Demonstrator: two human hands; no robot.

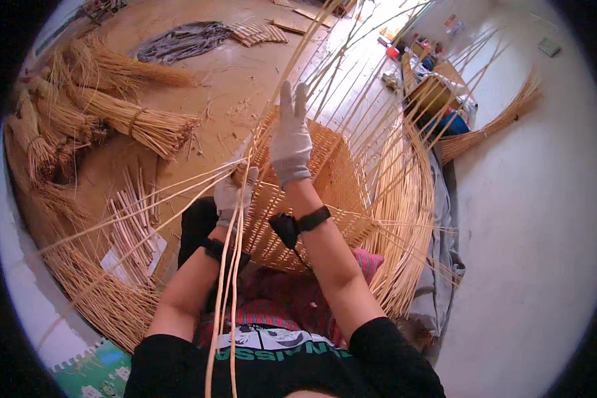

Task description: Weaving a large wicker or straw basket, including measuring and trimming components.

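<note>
A half-woven wicker basket (338,174) with an open top rests on my lap, long loose rods standing out from its edges. My left hand (231,198), in a pale work glove, is closed at the basket's left corner, with its thumb up beside the crossing willow rods (179,187). Some of its fingers are hidden behind the basket. Above the basket's left side, my right hand (290,142) is raised in a matching glove. Two of its fingers stretch upward and apart, and nothing shows in its grasp.
Tied bundles of willow rods (129,119) lie on the floor at the far left. Short peeled sticks (131,232) sit nearer. Loose rods (404,219) are heaped along the right, beside grey cloth (444,225) and the white wall (524,265). A cluttered box (434,96) stands beyond.
</note>
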